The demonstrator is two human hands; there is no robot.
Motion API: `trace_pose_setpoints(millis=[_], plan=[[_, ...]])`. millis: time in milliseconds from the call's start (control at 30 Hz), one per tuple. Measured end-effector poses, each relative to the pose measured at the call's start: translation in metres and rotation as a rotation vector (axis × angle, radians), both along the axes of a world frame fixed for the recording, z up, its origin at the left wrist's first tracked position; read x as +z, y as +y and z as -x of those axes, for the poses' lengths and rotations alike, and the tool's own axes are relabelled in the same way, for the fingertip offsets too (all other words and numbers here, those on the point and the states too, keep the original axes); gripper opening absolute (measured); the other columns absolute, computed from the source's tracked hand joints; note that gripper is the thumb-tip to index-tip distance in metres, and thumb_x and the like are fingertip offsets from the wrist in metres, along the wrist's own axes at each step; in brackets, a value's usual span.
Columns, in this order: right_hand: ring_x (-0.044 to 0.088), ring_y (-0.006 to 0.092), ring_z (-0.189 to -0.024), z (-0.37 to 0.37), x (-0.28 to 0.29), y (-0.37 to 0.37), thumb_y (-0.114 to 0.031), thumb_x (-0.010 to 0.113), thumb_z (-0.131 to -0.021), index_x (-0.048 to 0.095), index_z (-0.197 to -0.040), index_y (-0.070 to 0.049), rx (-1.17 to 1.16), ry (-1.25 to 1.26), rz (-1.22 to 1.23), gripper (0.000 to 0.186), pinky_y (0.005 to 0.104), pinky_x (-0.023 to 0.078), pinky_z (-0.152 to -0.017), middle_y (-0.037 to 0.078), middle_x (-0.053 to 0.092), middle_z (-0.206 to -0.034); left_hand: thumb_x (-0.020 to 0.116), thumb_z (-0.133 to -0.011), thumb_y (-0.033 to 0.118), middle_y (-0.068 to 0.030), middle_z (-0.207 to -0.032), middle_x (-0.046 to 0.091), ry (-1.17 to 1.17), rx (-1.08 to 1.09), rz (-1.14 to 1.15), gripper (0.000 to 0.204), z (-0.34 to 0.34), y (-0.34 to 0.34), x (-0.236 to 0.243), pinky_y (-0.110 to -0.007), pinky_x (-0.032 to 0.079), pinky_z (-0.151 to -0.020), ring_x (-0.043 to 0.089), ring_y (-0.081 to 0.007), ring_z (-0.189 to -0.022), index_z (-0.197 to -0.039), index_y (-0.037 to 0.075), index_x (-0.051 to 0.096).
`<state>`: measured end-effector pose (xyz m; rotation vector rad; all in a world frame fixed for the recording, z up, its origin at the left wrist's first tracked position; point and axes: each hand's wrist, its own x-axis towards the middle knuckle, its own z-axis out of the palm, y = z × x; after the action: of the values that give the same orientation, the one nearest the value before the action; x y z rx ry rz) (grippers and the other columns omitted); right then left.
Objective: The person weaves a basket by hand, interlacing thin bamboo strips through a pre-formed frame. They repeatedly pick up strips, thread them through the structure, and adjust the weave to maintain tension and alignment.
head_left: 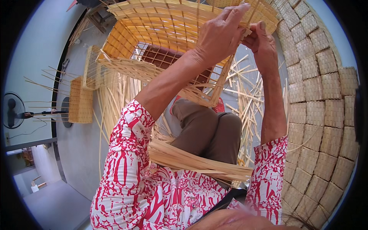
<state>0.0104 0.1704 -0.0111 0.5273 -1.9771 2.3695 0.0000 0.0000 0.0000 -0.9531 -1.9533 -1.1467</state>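
Observation:
A large, open-weave yellow bamboo basket (153,19) is tilted in front of me, with a square grid of strips showing through it. My left hand (220,34) is at its upper right corner, fingers bent round a pale strip (247,32). Just to the right, my right hand (261,46) has its thumb and fingers closed on the same small section of strip. The fingertips of both hands partly hide what they hold. A bundle of long flat strips (199,165) lies across my lap.
Loose strips (245,99) are scattered on the grey floor (73,153). At the left are smaller unfinished baskets (80,99) with strips sticking out, and a black standing fan (13,109). Stacked woven pieces (314,111) cover the right side. A dark stool (96,19) is at the back left.

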Motion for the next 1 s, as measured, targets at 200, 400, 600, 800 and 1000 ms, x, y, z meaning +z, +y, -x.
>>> trace_pose_setpoints(millis=[200,400,600,800,1000], plan=[[0.069,0.0113,-0.086,0.018,-0.008,0.004,-0.022,0.059,-0.101,0.067,-0.112,0.000,-0.191,0.222,-0.088,0.026,0.0269,0.058,-0.078,0.005,0.071,-0.098,0.064,-0.089,0.024,-0.0233,-0.120,0.060,-0.163,0.040,0.066,0.060,-0.008,0.003,0.028,-0.045,0.048,-0.093,0.062,-0.0386,-0.109,-0.142,0.006,0.041],[0.063,0.0063,-0.076,0.013,-0.031,0.015,-0.020,0.061,-0.099,0.070,-0.105,0.001,-0.474,0.106,0.003,0.023,0.0245,0.056,-0.070,0.002,0.069,-0.090,0.076,-0.077,0.033,-0.0169,-0.115,0.061,-0.398,0.130,0.583,0.064,-0.080,-0.007,0.019,-0.045,0.045,-0.094,0.067,-0.0347,-0.097,-0.131,0.008,0.051],[0.064,0.0085,-0.082,0.001,-0.043,0.046,-0.019,0.061,-0.100,0.067,-0.106,0.003,-0.560,0.145,-0.042,0.024,0.0270,0.057,-0.073,0.004,0.068,-0.093,0.070,-0.074,0.016,-0.0141,-0.106,0.066,-0.564,0.089,0.905,0.046,-0.067,0.011,-0.015,-0.047,0.042,-0.090,0.061,-0.0296,-0.110,-0.116,0.006,0.055],[0.060,0.0163,-0.112,-0.054,-0.033,0.018,-0.015,0.063,-0.098,0.049,-0.139,0.004,-0.369,0.159,-0.241,0.047,0.0280,0.049,-0.096,0.014,0.063,-0.125,0.069,-0.066,-0.003,-0.0067,-0.109,0.065,-0.388,0.161,0.957,0.050,-0.048,-0.061,-0.012,-0.047,0.035,-0.099,0.057,-0.0282,-0.115,-0.113,0.012,0.058],[0.063,0.0171,-0.111,-0.096,-0.079,0.052,-0.019,0.062,-0.099,0.057,-0.133,-0.002,-0.332,-0.114,-0.367,0.039,0.0290,0.058,-0.082,0.010,0.065,-0.122,0.069,-0.073,0.005,-0.0073,-0.122,0.063,-0.119,0.519,0.841,0.044,-0.028,-0.214,-0.063,-0.048,0.036,-0.102,0.052,-0.0284,-0.126,-0.114,0.020,0.066]])
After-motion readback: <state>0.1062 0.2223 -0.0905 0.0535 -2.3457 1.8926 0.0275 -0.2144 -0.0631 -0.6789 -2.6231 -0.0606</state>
